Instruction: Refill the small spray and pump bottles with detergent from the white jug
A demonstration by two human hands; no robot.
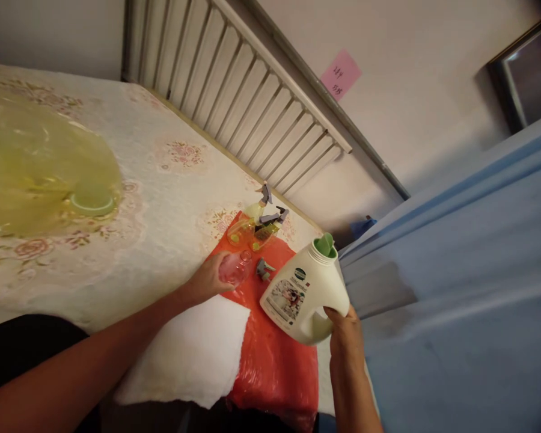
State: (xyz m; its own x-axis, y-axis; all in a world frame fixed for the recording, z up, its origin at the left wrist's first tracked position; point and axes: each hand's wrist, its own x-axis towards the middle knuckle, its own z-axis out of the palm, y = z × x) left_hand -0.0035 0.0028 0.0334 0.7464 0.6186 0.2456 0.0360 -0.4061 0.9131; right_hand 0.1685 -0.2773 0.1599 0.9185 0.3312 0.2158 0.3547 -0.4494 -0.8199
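My left hand (210,278) is closed round a small clear bottle (235,268) with an open neck, which looks pink over the red plastic sheet (279,355). By its handle, my right hand (346,328) grips a large cream detergent jug (297,288), uncapped, with a green spout (325,245) in its mouth. The jug is tilted a little above the sheet. Between bottle and jug lies a loose grey spray head (265,269). Just behind are two spray bottles (241,231) with yellowish bottoms and grey triggers.
A folded white cloth (193,355) lies at the front, partly over the red sheet. On the flowered tablecloth (162,198), at the left, sits a yellow plastic bag (40,156) with a green cap (92,204). A radiator (234,78) borders the back; blue curtain (469,288) hangs right.
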